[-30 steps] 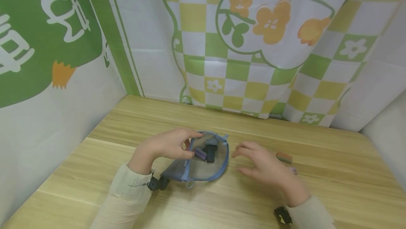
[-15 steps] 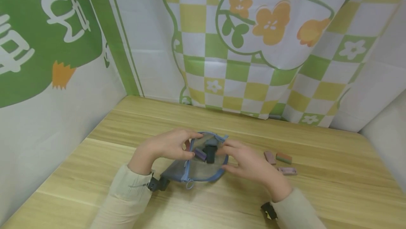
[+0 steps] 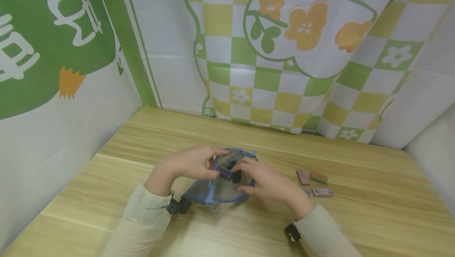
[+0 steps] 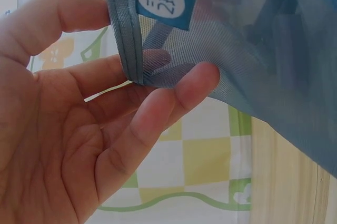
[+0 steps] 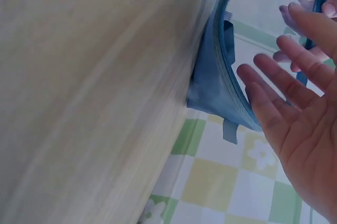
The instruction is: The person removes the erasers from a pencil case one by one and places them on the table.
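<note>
A blue mesh zip pouch (image 3: 197,191) stands unzipped on the table, its mouth facing right. My left hand (image 3: 190,162) grips the pouch's upper rim between thumb and fingers; in the left wrist view, a cloth label (image 4: 166,0) hangs by that edge. A purple block (image 3: 225,173) and dark blocks (image 3: 237,176) show inside the mouth. My right hand (image 3: 268,184) reaches into the opening, holding nothing that I can see. In the right wrist view its fingers (image 5: 281,81) are spread and loosely extended. Part of the pouch's contents lies behind it.
Right of my right hand lie a pink block (image 3: 303,177), an orange-and-green block (image 3: 318,177), a pale pink block (image 3: 322,192) and a blue piece (image 3: 306,191) partly hidden by the wrist. A patterned curtain (image 3: 217,19) hangs behind the wooden table (image 3: 124,178).
My right hand has moved left, from beside the pouch into its mouth. Blocks it covered on the right now show. My left hand keeps its grip on the rim.
</note>
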The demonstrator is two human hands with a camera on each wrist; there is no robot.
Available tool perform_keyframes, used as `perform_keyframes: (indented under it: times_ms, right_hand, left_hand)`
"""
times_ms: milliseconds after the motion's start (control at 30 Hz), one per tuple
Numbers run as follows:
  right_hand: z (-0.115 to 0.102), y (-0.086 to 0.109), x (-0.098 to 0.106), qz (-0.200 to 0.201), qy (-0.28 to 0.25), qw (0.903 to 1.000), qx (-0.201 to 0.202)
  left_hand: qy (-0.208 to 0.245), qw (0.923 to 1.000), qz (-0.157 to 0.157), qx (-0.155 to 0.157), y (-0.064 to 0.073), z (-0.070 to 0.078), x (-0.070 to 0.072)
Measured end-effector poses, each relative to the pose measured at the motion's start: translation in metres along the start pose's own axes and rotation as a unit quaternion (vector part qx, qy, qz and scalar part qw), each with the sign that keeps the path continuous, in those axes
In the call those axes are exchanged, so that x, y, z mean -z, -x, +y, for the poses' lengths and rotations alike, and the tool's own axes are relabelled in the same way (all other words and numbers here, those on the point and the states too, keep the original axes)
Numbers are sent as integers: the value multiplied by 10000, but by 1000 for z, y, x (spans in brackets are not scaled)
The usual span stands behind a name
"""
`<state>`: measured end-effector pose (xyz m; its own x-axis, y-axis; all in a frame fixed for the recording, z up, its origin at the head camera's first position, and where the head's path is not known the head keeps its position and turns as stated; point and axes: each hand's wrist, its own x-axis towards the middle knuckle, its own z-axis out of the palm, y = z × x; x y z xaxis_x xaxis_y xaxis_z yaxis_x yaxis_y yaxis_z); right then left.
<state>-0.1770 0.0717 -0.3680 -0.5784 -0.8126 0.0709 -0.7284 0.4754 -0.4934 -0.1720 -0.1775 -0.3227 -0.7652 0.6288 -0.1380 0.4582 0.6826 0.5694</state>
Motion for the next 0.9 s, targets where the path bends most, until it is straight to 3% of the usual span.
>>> perform_keyframes:
  times_ms: [367, 900]
  right_hand:
    - [7, -8, -8, -150, -313, 9962, -793]
    - [21, -20, -10, -396, -389, 9949, -839]
  left_hand:
    - [-68, 10000, -3, -70, 0, 1, -2]
    - [-59, 9998, -28, -183, -4, 0, -3]
